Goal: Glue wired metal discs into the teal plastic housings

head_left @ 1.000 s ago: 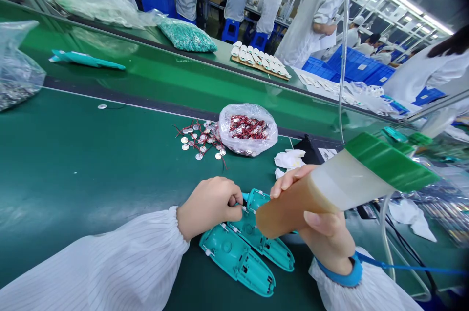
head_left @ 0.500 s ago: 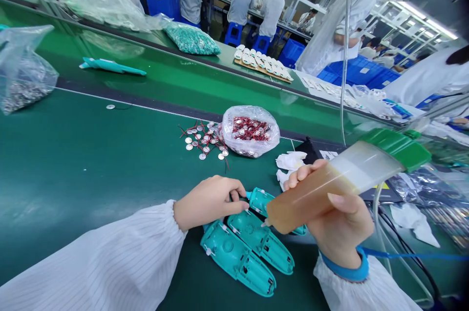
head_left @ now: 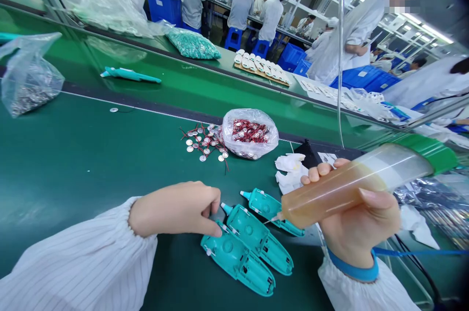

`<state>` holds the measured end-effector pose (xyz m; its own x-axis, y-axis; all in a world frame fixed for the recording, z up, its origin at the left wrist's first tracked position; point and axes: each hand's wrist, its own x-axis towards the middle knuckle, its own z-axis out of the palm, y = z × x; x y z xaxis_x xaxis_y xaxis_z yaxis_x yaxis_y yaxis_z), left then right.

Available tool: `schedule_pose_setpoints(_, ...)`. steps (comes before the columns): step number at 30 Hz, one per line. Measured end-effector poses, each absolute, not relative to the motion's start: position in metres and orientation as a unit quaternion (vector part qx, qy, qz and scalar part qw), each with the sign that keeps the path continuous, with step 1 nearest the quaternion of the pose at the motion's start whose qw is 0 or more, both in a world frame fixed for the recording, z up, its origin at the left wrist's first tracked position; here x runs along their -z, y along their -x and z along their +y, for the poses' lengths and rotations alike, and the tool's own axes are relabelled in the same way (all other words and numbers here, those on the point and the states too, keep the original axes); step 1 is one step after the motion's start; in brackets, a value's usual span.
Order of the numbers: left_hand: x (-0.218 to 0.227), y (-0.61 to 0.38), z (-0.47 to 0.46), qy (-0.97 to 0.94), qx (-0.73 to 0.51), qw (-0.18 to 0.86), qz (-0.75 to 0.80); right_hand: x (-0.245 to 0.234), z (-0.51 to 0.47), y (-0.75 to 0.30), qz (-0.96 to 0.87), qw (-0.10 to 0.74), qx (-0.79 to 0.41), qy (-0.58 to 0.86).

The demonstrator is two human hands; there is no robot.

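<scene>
My right hand is wrapped round a clear bottle of amber liquid with a green end. The bottle is tilted, its thin needle tip close to the middle teal plastic shell. A smaller teal shell lies behind it, and another teal shell in front; all show their hollow inside. My left hand hovers at the narrow ends of the front and middle shells. Its fingers are bent, thumb and forefinger apart, with nothing visible between them. The front shell's tip is hidden by this hand.
Beyond the shells, metal discs with red wires lie beside an open plastic bag of more. White crumpled tissue is near the bottle. A teal piece lies on the green belt. Cables run at right; co-workers stand beyond.
My left hand has moved left and nearer, away from the tip of the small back shell. My right hand has shifted the bottle to the right. The shells have hardly moved.
</scene>
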<state>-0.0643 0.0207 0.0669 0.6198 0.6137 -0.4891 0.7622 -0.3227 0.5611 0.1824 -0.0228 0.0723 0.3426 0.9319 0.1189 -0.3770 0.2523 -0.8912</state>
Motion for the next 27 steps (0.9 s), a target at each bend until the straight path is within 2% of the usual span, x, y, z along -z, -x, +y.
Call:
schedule_pose_setpoints(5,-0.062,0.057,0.019,-0.816,0.107,0.415,0.388,-0.071,-0.023,-0.178,-0.347,0.717,-0.463,0.389)
schedule_pose_setpoints(9,-0.059,0.055,0.019,-0.829,0.099,0.392,0.387,-0.068,-0.023,-0.181,-0.35,0.721,-0.467,0.373)
schedule_pose_setpoints(18,-0.052,0.051,0.019,-0.836,0.074,0.386,0.384,-0.079,-0.031,-0.186,-0.311,0.779,-0.45,0.307)
schedule_pose_setpoints(27,-0.052,0.052,0.018,-0.839,0.061,0.386,0.379,-0.064,-0.039,-0.152,-0.366,0.686,-0.529,0.338)
